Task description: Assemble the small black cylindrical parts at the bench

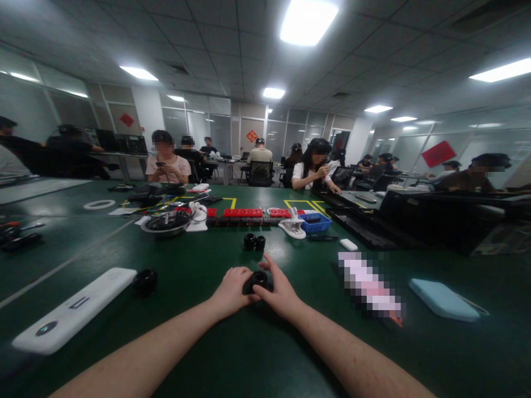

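Both my hands meet over a small black round part [256, 281] on the green table [199, 342]. My left hand [232, 290] is curled against its left side, fingers closed around it. My right hand [279, 290] grips it from the right, with one finger raised above it. Two more black round parts [254, 241] sit just beyond my hands, and a single one [145, 281] lies to the left.
A long white device [72, 315] lies near left, a pale blue case [443, 300] near right, a blurred pink item [369, 287] between. Farther off are red blocks [243, 213], a blue basket [315, 222], a metal bowl [166, 224]. Several people sit at the far tables.
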`<action>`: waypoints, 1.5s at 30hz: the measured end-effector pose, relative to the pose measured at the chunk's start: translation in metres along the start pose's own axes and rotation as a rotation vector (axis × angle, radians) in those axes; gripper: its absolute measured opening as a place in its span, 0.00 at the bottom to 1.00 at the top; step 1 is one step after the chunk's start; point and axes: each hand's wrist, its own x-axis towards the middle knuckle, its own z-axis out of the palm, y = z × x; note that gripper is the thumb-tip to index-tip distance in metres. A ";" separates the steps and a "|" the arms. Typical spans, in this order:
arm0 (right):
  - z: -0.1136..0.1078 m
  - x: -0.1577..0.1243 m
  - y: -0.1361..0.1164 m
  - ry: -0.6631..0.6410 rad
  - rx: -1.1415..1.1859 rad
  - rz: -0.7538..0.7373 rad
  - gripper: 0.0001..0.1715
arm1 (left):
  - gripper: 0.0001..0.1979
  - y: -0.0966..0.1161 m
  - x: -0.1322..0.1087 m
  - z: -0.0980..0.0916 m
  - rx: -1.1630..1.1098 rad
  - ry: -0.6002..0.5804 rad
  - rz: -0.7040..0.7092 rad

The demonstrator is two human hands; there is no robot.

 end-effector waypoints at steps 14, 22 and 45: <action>-0.002 0.000 -0.006 -0.043 0.064 0.010 0.43 | 0.20 0.002 -0.001 -0.001 -0.007 0.021 0.004; 0.003 0.002 0.002 0.067 -0.057 0.050 0.42 | 0.17 0.004 -0.001 -0.002 -0.015 0.020 0.003; 0.006 0.002 -0.001 0.061 -0.128 0.079 0.40 | 0.17 0.003 0.000 -0.001 0.000 0.009 -0.026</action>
